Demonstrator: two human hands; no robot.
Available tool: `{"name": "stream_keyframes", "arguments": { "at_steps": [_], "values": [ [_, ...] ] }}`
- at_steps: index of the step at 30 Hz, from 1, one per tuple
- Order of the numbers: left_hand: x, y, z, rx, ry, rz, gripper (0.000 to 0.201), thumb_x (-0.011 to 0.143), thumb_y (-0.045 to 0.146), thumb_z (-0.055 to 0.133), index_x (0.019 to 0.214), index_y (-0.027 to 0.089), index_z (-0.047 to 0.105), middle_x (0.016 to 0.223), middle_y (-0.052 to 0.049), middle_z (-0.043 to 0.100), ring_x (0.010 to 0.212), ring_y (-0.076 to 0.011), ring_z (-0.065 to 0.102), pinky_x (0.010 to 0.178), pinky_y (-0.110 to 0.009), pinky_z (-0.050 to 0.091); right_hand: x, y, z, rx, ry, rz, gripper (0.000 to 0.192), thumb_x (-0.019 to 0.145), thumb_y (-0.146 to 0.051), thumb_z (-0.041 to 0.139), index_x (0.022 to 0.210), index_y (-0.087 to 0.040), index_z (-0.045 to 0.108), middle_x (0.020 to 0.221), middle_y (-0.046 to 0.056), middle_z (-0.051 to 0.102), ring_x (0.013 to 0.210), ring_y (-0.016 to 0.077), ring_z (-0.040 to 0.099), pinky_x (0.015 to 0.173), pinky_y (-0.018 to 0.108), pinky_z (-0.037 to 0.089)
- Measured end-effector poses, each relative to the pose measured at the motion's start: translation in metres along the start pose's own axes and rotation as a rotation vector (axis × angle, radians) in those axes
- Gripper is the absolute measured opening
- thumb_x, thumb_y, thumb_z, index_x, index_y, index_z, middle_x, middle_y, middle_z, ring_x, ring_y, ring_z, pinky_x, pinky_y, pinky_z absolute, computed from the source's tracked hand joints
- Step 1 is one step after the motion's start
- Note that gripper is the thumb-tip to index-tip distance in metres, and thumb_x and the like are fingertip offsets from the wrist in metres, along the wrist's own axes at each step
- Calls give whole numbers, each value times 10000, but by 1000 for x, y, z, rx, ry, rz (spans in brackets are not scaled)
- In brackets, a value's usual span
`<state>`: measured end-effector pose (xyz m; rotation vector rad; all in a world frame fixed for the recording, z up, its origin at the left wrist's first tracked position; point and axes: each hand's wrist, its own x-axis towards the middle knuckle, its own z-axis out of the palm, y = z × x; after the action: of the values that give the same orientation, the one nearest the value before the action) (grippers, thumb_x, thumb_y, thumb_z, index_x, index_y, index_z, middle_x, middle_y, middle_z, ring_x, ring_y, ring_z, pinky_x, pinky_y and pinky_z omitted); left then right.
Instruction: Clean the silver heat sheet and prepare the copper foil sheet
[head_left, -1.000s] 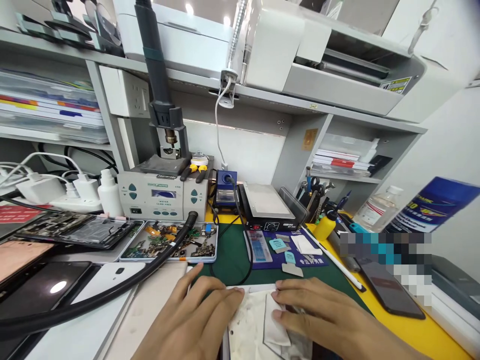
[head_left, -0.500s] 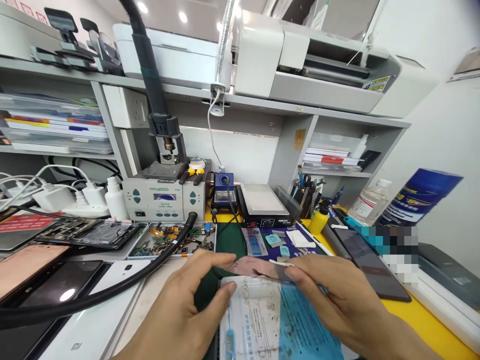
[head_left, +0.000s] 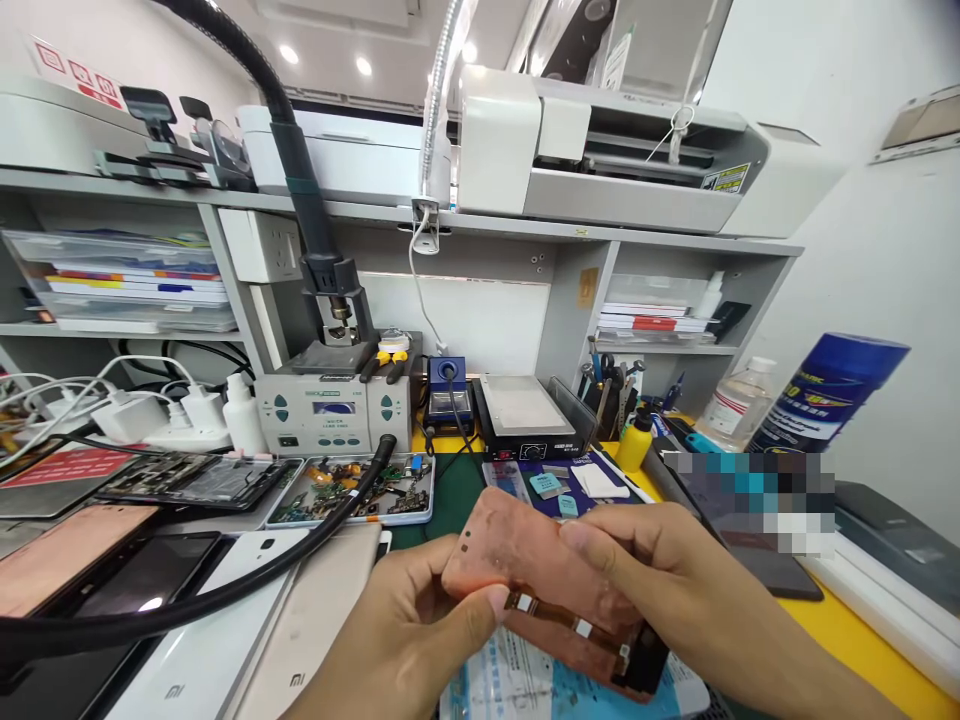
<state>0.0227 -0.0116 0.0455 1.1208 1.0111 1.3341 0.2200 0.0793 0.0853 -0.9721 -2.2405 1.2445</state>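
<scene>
Green matting (head_left: 454,500) lies beneath; a coppery panel (head_left: 517,545), tilted, is pinched by left hand (head_left: 416,625) and right hand (head_left: 671,570) above a blue-and-white packet (head_left: 487,685). Probably inspection; turning it calls for sparing its dark ribbon strip (head_left: 556,620).

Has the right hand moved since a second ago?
Yes. Against the folded white piece, the right hand has shifted up the picture: a clear gap showed between them then; now they nearly meet in view.
</scene>
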Motion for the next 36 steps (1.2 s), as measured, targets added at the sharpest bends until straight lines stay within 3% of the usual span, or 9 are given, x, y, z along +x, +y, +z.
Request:
{"name": "stream_keyframes", "arguments": {
  "at_steps": [4,8,14,19,23,26,31,34,36],
  "values": [
    [-1,1,0,61,19,6,241,822,397,746,751,168,720,675,25,582,616,-90,441,608,-184,401,-3,-1,1,2,-7,-9,487,1000,-528,450,648,-194,407,605,-53,359,554,104,314,480,232,260],
    [-2,0,-3,94,11,-16,280,841,410,726,720,158,711,632,24,562,601,-87,433,552,-179,348,-5,-2,1,-2,-28,-32,501,1003,-540,436,643,-191,407,595,-53,356,545,101,312,480,234,253],
    [2,-2,-4,96,59,-5,350,841,458,713,688,148,658,606,-1,601,567,-106,528,565,-211,434,-4,2,-3,135,-85,-33,420,951,-511,570,710,-171,514,626,-50,407,566,98,327,494,230,250],
    [5,4,17,-97,140,-125,320,780,425,776,831,126,673,625,-4,586,533,-100,503,462,-199,457,-8,5,4,231,-34,-105,429,962,-512,560,702,-174,510,599,-46,448,538,97,389,484,219,298],
    [4,12,39,-164,110,-402,425,729,507,789,853,124,651,692,-18,610,455,-95,551,333,-163,406,-12,5,11,319,44,-190,384,981,-496,531,756,-186,557,606,-45,453,542,117,466,500,226,382],
    [2,22,51,-103,172,-534,469,718,565,774,823,135,618,740,-7,616,421,-111,605,291,-156,368,-15,5,10,209,145,-276,343,997,-438,519,799,-181,631,645,-24,529,595,130,493,545,233,407],
    [-2,31,62,-205,223,-522,429,685,466,838,845,113,654,831,-30,687,400,-96,612,267,-165,404,-18,4,4,144,226,-378,312,1000,-381,523,815,-176,668,708,-13,590,665,133,501,612,234,400],
    [-7,22,71,-350,263,-405,399,676,381,865,923,124,688,816,-14,709,404,-73,601,280,-142,404,-18,4,2,237,226,-382,337,998,-403,517,781,-169,625,696,-20,542,654,131,472,589,236,371],
    [-11,9,78,-376,261,-408,359,686,393,861,853,127,687,776,-17,722,393,-67,603,308,-130,394,-17,4,-1,269,290,-365,373,992,-423,520,722,-170,565,657,-35,457,620,121,405,555,239,328]
  ]
}}
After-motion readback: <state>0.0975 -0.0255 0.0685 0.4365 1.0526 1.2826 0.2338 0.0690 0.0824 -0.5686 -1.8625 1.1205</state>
